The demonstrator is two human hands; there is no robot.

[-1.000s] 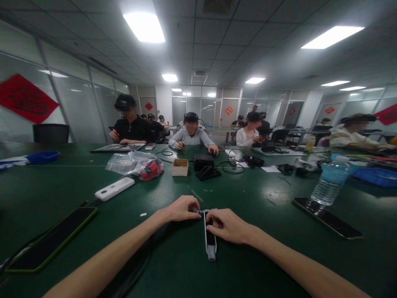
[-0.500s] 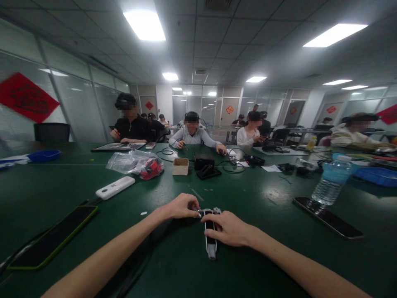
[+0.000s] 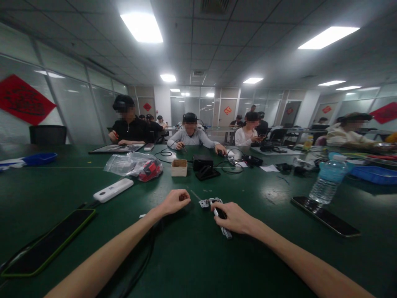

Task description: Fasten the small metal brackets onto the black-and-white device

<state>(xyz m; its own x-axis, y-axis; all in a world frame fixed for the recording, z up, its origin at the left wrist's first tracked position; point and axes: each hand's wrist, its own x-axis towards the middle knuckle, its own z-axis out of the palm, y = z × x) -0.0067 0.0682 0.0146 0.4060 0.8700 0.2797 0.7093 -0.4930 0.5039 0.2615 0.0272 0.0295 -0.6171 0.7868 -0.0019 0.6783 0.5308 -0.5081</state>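
Observation:
My right hand [image 3: 234, 217] grips a long black-and-silver object [image 3: 226, 232] that lies slantwise on the green table, thumb and fingers along its sides. Past the fingertips, at its far end, sticks out a small metal bracket [image 3: 204, 203] with holes. What kind of device this is, I cannot make out, since the hand covers its middle. Left of the bracket and apart from it, my left hand [image 3: 175, 201] rests with curled fingers, thumb close to the fingertips. Whatever may be inside those fingers is hidden.
Beyond my hands stand a small open box [image 3: 179, 168] and a black device [image 3: 203, 163]. To the left lie a clear bag with red items [image 3: 150, 169], a white power bank [image 3: 113, 190] and a green-edged phone [image 3: 51, 244]. A water bottle [image 3: 325, 184] stands by another phone [image 3: 328, 217].
My left hand has come off the metal end and moved slightly left. The long object has turned, its near end swinging right, with my right hand still on it.

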